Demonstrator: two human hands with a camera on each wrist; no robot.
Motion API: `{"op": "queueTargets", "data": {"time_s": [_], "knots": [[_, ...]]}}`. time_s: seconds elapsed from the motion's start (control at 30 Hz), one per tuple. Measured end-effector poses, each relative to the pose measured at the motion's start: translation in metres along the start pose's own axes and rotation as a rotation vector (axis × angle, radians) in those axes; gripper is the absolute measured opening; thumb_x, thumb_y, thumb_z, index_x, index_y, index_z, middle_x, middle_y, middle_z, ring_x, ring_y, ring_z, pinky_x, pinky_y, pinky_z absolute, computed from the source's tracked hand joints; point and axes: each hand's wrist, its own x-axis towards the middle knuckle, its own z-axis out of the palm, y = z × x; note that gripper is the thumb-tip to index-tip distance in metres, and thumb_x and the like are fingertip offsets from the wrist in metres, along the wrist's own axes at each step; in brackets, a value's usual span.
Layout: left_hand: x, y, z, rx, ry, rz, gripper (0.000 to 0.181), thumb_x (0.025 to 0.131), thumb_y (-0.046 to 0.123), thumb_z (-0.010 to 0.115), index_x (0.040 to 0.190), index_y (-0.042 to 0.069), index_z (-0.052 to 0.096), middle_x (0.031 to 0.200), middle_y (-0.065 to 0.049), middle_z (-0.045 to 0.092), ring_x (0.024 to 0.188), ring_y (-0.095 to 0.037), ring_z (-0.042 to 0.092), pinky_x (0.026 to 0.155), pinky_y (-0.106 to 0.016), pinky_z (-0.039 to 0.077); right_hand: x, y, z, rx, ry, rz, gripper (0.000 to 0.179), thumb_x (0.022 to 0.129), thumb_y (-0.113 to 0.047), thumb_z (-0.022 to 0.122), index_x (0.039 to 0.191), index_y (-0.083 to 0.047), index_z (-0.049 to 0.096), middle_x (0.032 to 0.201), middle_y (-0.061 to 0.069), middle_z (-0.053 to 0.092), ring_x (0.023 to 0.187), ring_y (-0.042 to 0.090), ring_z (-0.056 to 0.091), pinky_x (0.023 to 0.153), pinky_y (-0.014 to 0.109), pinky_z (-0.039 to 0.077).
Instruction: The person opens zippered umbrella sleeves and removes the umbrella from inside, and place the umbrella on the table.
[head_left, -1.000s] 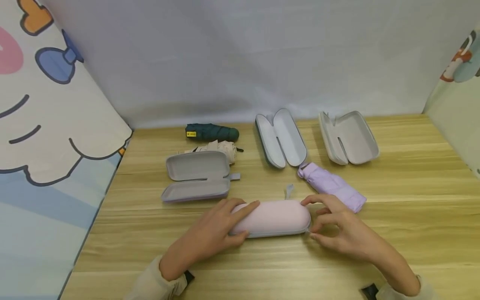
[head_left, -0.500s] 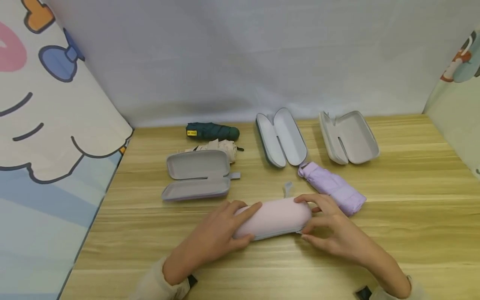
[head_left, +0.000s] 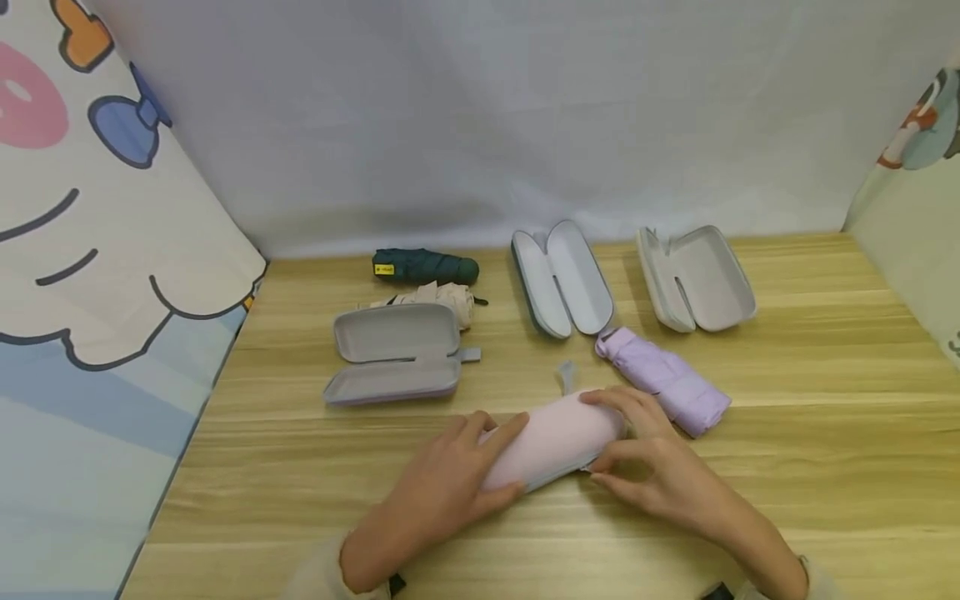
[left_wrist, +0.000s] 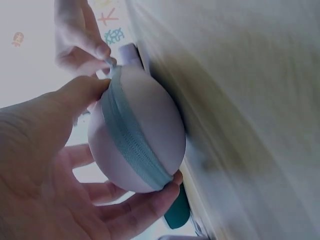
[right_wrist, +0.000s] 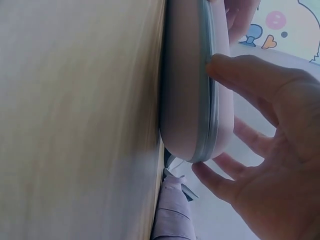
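A pale pink zippered case [head_left: 555, 433] lies on the table at a slant, right end farther back, with a blue-grey zipper band [left_wrist: 132, 135] round its middle. My left hand [head_left: 442, 483] grips its left end, thumb at the front edge and fingers over the top. With thumb and index finger, my right hand [head_left: 652, 458] pinches the small zipper pull [head_left: 587, 468] at the front side, other fingers around the right end. In the right wrist view, a narrow dark gap shows between the zipper strips [right_wrist: 209, 120] near the rounded end.
Behind lie a purple folded umbrella [head_left: 667, 379], a cream one [head_left: 450, 302] and a dark green one [head_left: 423, 265]. Three opened cases stand about: a lilac one [head_left: 393, 333], a dark-edged one [head_left: 581, 279] and a light one [head_left: 716, 283]. A grey strap [head_left: 566, 377] sticks up behind the pink case.
The pink case has turned, its right end swinging back and its left end coming forward and right. My right hand has moved left along the front zipper; my left hand has shifted slightly right.
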Motion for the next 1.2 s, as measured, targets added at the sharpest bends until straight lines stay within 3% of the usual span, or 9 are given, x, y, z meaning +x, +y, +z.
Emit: {"op": "queueTargets", "data": {"time_s": [0.1, 0.33, 0.47, 0.57, 0.63, 0.93, 1.2], "knots": [[-0.001, 0.005, 0.002, 0.014, 0.018, -0.014, 0.072, 0.092, 0.052, 0.076, 0.154, 0.023, 0.052, 0.118, -0.006, 0.064, 0.102, -0.021, 0.065, 0.071, -0.036, 0.058, 0.001, -0.002, 0.001, 0.003, 0.005, 0.001, 0.030, 0.071, -0.005, 0.093, 0.078, -0.030, 0.077, 0.149, 0.008, 0.055, 0.147, 0.029, 0.034, 0.126, 0.019, 0.011], [-0.002, 0.015, 0.007, 0.049, 0.076, -0.034, 0.073, 0.089, 0.052, 0.078, 0.151, 0.021, 0.056, 0.112, -0.007, 0.063, 0.091, -0.019, 0.063, 0.062, -0.032, 0.055, 0.001, -0.005, 0.005, 0.016, 0.003, 0.016, 0.031, 0.072, -0.005, 0.093, 0.081, -0.031, 0.078, 0.150, 0.010, 0.054, 0.145, 0.049, 0.034, 0.126, 0.025, 0.011], [-0.002, 0.018, 0.007, 0.062, 0.091, -0.046, 0.073, 0.089, 0.053, 0.078, 0.151, 0.021, 0.057, 0.112, -0.007, 0.063, 0.090, -0.019, 0.063, 0.062, -0.032, 0.055, 0.001, -0.008, 0.006, 0.016, -0.020, 0.048, 0.030, 0.073, -0.007, 0.093, 0.082, -0.032, 0.079, 0.154, 0.008, 0.052, 0.147, 0.054, 0.030, 0.127, 0.053, 0.020], [-0.002, 0.021, 0.008, 0.070, 0.090, -0.056, 0.072, 0.089, 0.054, 0.077, 0.151, 0.022, 0.056, 0.113, -0.007, 0.063, 0.091, -0.020, 0.063, 0.062, -0.032, 0.055, 0.001, -0.010, 0.006, 0.019, -0.036, 0.067, 0.030, 0.073, -0.008, 0.093, 0.082, -0.032, 0.079, 0.155, 0.008, 0.050, 0.148, 0.057, 0.027, 0.115, 0.074, 0.026], [-0.003, 0.023, 0.008, 0.074, 0.088, -0.064, 0.072, 0.090, 0.053, 0.077, 0.151, 0.021, 0.056, 0.113, -0.007, 0.063, 0.091, -0.020, 0.063, 0.061, -0.031, 0.055, 0.002, -0.011, 0.007, 0.024, -0.046, 0.072, 0.029, 0.073, -0.008, 0.093, 0.082, -0.033, 0.079, 0.156, 0.008, 0.049, 0.148, 0.058, 0.025, 0.110, 0.080, 0.027], [-0.006, 0.035, 0.012, 0.161, 0.157, -0.070, 0.074, 0.087, 0.056, 0.079, 0.147, 0.017, 0.059, 0.105, -0.009, 0.063, 0.080, -0.018, 0.059, 0.057, -0.029, 0.053, 0.002, -0.013, 0.009, 0.041, -0.072, 0.081, 0.030, 0.074, -0.008, 0.093, 0.082, -0.033, 0.078, 0.159, 0.007, 0.047, 0.148, 0.064, 0.021, 0.108, 0.084, 0.025], [-0.009, 0.039, 0.015, 0.185, 0.172, -0.085, 0.075, 0.088, 0.057, 0.076, 0.146, 0.014, 0.058, 0.101, -0.008, 0.063, 0.077, -0.017, 0.062, 0.054, -0.030, 0.052, 0.001, -0.014, 0.009, -0.026, -0.054, 0.083, 0.033, 0.076, -0.009, 0.092, 0.081, -0.033, 0.070, 0.159, 0.009, 0.047, 0.151, 0.054, 0.025, 0.114, 0.073, 0.032]]}}
